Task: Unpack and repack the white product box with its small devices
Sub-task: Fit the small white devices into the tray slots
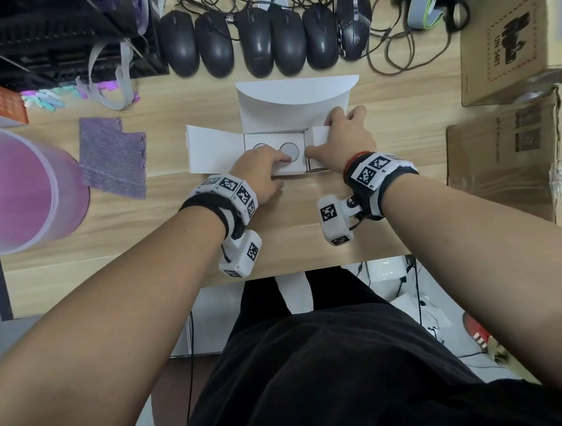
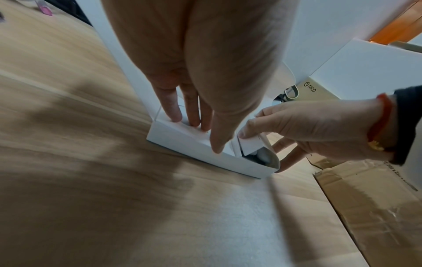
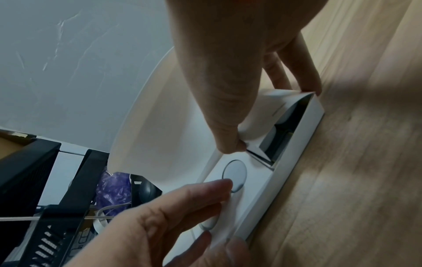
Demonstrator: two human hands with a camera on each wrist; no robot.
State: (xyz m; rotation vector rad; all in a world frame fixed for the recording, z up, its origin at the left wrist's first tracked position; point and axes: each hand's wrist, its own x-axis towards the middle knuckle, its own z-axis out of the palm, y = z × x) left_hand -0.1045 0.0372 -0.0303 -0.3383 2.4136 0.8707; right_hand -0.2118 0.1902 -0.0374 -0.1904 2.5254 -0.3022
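Wood desk (image 1: 308, 230): white box (image 1: 298, 173) open, 2 round devices (image 1: 290, 150) inside.

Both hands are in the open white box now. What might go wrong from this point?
The left hand presses straight fingers on the insert beside a round device; pushing hard might crease it. The right hand pinches the small flap over the side compartment; pulling could tear it or tug the white box askew.

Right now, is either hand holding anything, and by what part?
The right hand pinches the small white insert at the box's right end by its edges. The left hand holds nothing; its straight fingers press the tray.
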